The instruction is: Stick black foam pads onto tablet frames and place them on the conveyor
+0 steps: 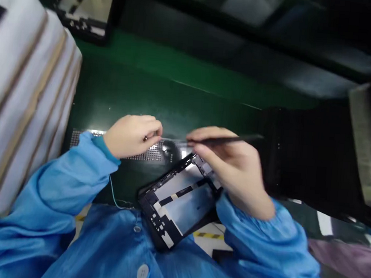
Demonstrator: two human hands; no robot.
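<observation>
My left hand [131, 134] is closed in a pinch on the end of a thin clear strip [172, 143] that stretches toward my right hand. A thin dark stick-like tool [233, 140] is pinched in my right hand [234, 168], its tip at the strip's other end. Below both hands an opened tablet frame [177, 198] with a black rim and pale inner panel lies tilted near the bench's front edge, partly under my right wrist. Blue sleeves cover both arms. The picture is smeared by motion.
The green bench mat [163, 90] carries a perforated metal strip [139, 150] under my left hand. Stacked white trays [19, 83] stand at the left. Another open tablet frame [87, 5] lies at the back left, and dark equipment [309, 153] fills the right.
</observation>
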